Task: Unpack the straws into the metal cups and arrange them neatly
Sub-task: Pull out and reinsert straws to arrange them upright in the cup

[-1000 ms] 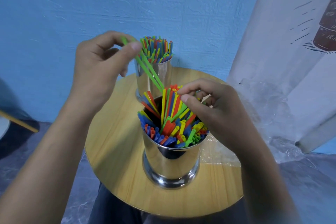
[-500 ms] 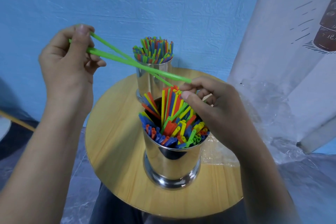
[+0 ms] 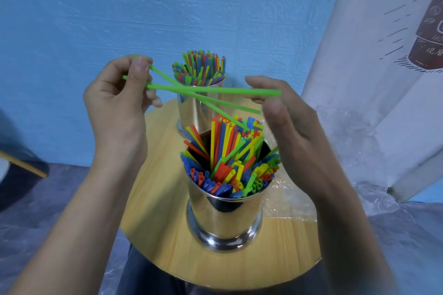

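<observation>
Green straws fanned from the left hand at ten o'clock, its fingers pinching them; the right hand at three o'clock hovered, fingers loosely apart, above the near metal cup.

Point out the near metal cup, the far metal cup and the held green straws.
near metal cup [image 3: 225, 223]: head view, front wall.
far metal cup [image 3: 191, 115]: head view, side wall.
green straws [image 3: 227, 90]: head view, upper straw's shaft.

Your green straws cross above the near metal cup; it and the far cup stand full of mixed straws.
</observation>
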A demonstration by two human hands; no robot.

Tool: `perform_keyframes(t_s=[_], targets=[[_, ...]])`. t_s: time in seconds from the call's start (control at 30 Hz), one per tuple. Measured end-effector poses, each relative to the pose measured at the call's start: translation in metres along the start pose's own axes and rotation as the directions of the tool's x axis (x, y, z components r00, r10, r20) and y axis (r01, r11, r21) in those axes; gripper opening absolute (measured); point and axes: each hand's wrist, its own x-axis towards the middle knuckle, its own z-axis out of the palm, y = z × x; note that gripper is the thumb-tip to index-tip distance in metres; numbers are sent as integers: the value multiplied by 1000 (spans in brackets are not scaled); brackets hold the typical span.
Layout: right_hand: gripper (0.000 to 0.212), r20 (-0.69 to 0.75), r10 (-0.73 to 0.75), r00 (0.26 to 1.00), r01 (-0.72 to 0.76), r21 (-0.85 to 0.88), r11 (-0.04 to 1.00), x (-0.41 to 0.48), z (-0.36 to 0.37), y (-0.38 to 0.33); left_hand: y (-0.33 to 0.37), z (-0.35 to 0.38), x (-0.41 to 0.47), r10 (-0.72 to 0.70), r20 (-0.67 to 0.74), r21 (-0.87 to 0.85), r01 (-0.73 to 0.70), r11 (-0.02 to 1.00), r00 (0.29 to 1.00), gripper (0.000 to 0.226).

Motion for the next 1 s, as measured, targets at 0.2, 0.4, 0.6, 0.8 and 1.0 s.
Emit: perform_keyframes(t_s=[0.2, 0.4, 0.6, 0.8, 1.0], targets=[[35, -98, -127, 987, 136, 93, 986, 1, 7, -5, -2, -3, -1, 26, -2, 47, -26, 999, 1000, 12], [20, -180, -182, 967, 193, 42, 980, 3, 2, 1, -3, -3, -5, 30, 2, 69, -30, 997, 1000, 12], [10, -107, -73, 992, 63, -92, 994, 6, -2, 14, 10, -2, -5, 22, 9, 12, -22, 1000, 1000, 11], [14, -21, -94, 995, 89, -155, 984, 7, -4, 15, 20, 2, -9, 93, 33, -35, -92, 995, 995, 10], [29, 2, -71, 997, 70, -183, 981, 6, -6, 19, 18, 9, -12, 58, 87, -87, -50, 995, 995, 11]])
